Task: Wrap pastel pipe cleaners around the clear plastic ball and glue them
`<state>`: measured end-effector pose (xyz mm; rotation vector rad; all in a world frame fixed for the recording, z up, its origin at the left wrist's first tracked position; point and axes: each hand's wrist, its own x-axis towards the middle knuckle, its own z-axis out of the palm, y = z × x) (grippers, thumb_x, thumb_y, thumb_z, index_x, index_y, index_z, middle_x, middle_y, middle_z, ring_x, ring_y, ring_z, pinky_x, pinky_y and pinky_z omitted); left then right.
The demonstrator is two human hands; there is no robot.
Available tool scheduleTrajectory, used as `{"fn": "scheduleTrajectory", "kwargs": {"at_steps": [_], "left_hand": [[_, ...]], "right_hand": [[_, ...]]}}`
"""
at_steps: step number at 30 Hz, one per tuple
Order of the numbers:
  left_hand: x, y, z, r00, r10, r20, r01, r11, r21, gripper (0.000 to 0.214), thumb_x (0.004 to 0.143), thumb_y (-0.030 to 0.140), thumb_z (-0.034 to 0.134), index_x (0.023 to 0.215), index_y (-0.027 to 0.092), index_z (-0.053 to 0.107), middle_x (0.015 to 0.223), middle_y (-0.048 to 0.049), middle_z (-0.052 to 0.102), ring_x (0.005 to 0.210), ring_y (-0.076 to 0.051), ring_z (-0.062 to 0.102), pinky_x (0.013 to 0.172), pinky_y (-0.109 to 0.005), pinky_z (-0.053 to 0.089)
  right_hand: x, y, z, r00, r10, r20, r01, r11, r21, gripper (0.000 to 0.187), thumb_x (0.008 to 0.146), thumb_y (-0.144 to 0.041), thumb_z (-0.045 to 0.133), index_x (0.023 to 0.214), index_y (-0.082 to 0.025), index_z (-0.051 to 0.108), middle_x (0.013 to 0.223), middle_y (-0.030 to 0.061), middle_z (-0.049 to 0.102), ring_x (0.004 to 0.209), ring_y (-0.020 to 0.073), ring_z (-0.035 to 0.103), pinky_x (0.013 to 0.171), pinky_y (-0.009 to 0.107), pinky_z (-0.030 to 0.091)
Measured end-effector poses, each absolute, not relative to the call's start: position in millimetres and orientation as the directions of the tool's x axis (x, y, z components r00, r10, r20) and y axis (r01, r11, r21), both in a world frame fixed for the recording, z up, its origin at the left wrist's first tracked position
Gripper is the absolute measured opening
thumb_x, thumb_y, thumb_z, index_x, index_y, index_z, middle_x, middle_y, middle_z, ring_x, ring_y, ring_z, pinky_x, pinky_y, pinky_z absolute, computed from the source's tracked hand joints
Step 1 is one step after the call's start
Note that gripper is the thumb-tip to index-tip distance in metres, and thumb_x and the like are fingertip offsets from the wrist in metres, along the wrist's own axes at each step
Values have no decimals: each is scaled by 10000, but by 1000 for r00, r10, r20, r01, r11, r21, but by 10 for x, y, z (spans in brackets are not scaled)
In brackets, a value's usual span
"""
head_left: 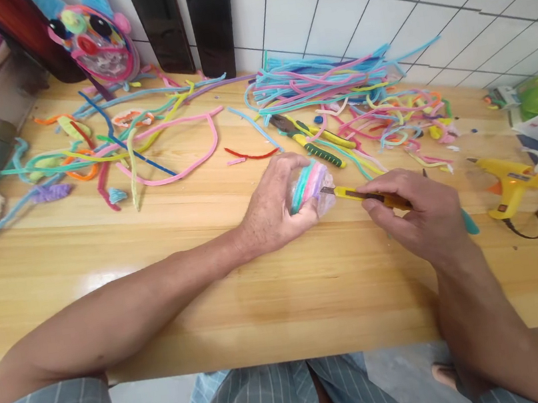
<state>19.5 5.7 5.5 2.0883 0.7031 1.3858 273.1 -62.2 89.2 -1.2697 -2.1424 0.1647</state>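
My left hand (275, 208) is closed around a small clear plastic piece wrapped with pink, teal and purple pipe cleaners (308, 185), held just above the wooden table (211, 291). My right hand (420, 212) grips a yellow utility knife (356, 194) whose tip touches the right side of that wrapped piece. Both forearms reach in from the near edge.
Loose pipe cleaners lie in a big pile (332, 81) at the back right and scattered at the back left (128, 141). Yellow-handled pliers (310, 141) lie behind my hands. A yellow glue gun (509, 182) rests at the right. A colourful pipe-cleaner mask (96, 39) leans at the back.
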Motion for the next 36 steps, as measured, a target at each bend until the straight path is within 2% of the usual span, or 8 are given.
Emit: {"fn": "scheduleTrajectory", "kwargs": {"at_steps": [9, 13, 17, 24, 27, 30, 34, 36], "left_hand": [[213, 56, 48, 312, 664, 679, 122, -737, 665, 472, 962, 329, 650, 1407, 236, 522, 1333, -139, 669, 1288, -299, 677, 1140, -483, 579], [213, 58, 46, 325, 677, 660, 134, -724, 677, 491, 946, 301, 653, 1413, 238, 518, 1354, -137, 671, 1313, -305, 671, 1161, -496, 570], [210, 62, 36, 326, 682, 655, 151, -722, 676, 512, 931, 289, 658, 1421, 246, 517, 1365, -132, 676, 1322, -305, 670, 1172, -497, 564], [221, 69, 15, 310, 680, 664, 151, -725, 672, 505, 931, 282, 651, 1419, 239, 528, 1350, -127, 680, 1299, -290, 676, 1161, -471, 569], [227, 74, -3, 299, 679, 671, 144, -727, 671, 521, 910, 278, 659, 1414, 223, 543, 1343, -129, 682, 1289, -292, 678, 1150, -465, 570], [233, 81, -18, 288, 689, 665, 145, -718, 681, 535, 886, 269, 666, 1406, 214, 552, 1336, -131, 687, 1281, -298, 681, 1141, -470, 575], [238, 94, -26, 302, 708, 639, 169, -699, 695, 544, 869, 250, 662, 1399, 211, 548, 1344, -125, 685, 1294, -287, 678, 1159, -461, 571], [240, 102, -31, 307, 706, 639, 164, -700, 695, 545, 866, 249, 666, 1396, 206, 549, 1346, -124, 683, 1293, -286, 678, 1160, -456, 569]], "right_hand": [[2735, -594, 876, -356, 768, 532, 720, 589, -368, 256, 969, -140, 742, 1133, -321, 817, 996, 23, 878, 850, 236, 838, 759, 402, 687], [2735, -599, 869, -329, 805, 494, 762, 535, -364, 288, 953, -148, 750, 1138, -355, 825, 1029, 26, 881, 876, 254, 843, 777, 426, 700], [2738, -607, 864, -276, 808, 520, 773, 508, -380, 239, 965, -194, 749, 1108, -372, 818, 1006, 26, 872, 867, 261, 831, 762, 443, 692], [2781, -554, 771, -233, 833, 501, 771, 472, -427, 155, 955, -230, 760, 1055, -326, 829, 980, 35, 860, 844, 238, 811, 744, 396, 669], [2915, -468, 694, -60, 835, 547, 793, 372, -482, 142, 952, -249, 759, 1065, -298, 829, 993, 33, 857, 851, 230, 805, 757, 381, 660], [3169, -313, 596, 143, 830, 539, 819, 207, -536, 183, 935, -307, 754, 1099, -270, 826, 974, 44, 851, 821, 233, 777, 764, 397, 644], [3520, -90, 472, 334, 834, 439, 847, -61, -528, 247, 883, -337, 713, 1075, -223, 819, 956, 86, 848, 824, 266, 756, 848, 471, 632], [3597, -3, 428, 368, 849, 380, 854, -147, -499, 255, 873, -333, 677, 1048, -205, 813, 988, 122, 851, 879, 295, 762, 912, 521, 624]]}}
